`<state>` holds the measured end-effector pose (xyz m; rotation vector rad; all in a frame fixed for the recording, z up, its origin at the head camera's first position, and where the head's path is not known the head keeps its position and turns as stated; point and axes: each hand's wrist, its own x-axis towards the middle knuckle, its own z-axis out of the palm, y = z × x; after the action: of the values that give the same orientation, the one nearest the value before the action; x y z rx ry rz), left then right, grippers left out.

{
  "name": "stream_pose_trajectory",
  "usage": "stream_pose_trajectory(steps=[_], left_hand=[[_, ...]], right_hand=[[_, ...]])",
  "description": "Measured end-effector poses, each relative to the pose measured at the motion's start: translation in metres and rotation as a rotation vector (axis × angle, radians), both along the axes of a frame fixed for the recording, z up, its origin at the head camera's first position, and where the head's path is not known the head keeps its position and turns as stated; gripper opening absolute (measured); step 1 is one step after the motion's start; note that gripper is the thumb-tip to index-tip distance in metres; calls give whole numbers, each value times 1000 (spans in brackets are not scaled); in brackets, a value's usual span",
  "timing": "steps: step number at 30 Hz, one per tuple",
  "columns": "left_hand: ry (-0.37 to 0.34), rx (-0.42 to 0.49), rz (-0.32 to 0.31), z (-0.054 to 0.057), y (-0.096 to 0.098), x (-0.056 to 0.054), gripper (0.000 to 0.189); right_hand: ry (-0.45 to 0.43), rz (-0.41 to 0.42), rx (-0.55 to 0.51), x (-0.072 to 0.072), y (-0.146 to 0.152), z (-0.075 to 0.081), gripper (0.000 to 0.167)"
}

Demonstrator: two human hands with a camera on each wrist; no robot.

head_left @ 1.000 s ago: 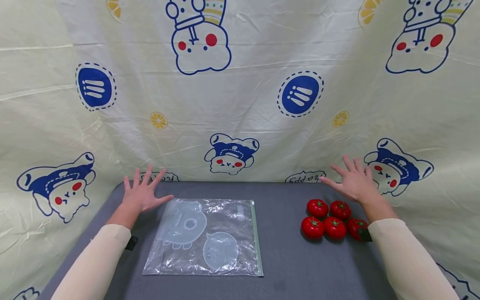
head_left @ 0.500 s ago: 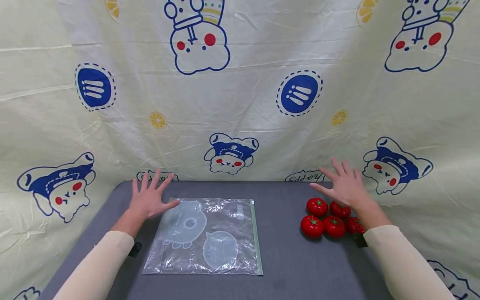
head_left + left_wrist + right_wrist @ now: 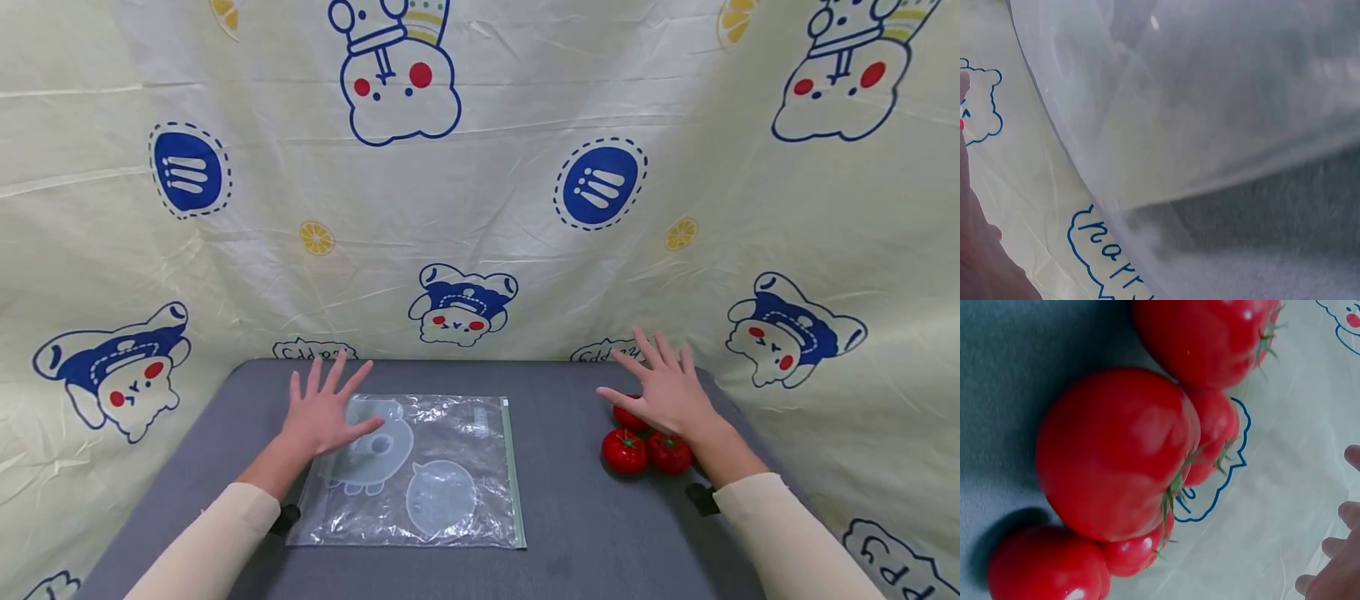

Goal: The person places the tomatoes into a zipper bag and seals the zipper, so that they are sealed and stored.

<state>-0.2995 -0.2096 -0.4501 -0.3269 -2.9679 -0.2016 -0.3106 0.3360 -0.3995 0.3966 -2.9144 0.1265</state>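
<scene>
My left hand [image 3: 321, 417] has its fingers spread over the upper left corner of a clear plastic zip bag [image 3: 493, 492]. The bag lies flat, printed with two pale cartoon figures, and a green strip runs down its right edge. In the left wrist view the plastic [image 3: 1210, 94] fills much of the picture, with part of my hand [image 3: 985, 256] at the left border. Fingers splayed, my right hand [image 3: 667, 398] is over several red tomatoes [image 3: 624, 452] and hides some of them. The right wrist view shows a tomato [image 3: 1116, 450] with a green stem close up. Both hands hold nothing.
A grey cloth-covered table [image 3: 558, 533] carries the bag at left of centre and the tomatoes at right. Behind and beside it hangs a pale curtain [image 3: 510, 108] printed with blue cartoon figures and orange slices. Dark wrist cameras [image 3: 285, 518] sit by the sleeves.
Both hands have moved inward and a little toward the near side, fingers still spread. The left now overlaps the bag, and the right covers more of the tomatoes. The bag and tomatoes have stayed put.
</scene>
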Motion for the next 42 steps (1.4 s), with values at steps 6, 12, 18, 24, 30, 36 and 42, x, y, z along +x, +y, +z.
stream_pose_trajectory(steps=[6, 12, 18, 24, 30, 36, 42], left_hand=[[4, 21, -12, -7, 11, 8, 99], [4, 39, -30, -13, 23, 15, 98], [27, 57, -47, -16, 36, 23, 97], [40, 61, -61, -17, 48, 30, 96], [10, 51, -72, -17, 60, 34, 96], [-38, 90, -85, -19, 72, 38, 96], [-68, 103, -98, -23, 84, 40, 97]], right_hand=[[10, 11, -6, 8, -11, -6, 88], [16, 31, -28, 15, -24, -12, 85], [23, 59, -55, 19, -35, -19, 86], [26, 77, -73, 23, -43, -26, 85], [33, 101, -94, 28, -52, -32, 85], [40, 123, -116, 33, -60, -36, 85], [53, 155, -144, 39, -68, -38, 83]])
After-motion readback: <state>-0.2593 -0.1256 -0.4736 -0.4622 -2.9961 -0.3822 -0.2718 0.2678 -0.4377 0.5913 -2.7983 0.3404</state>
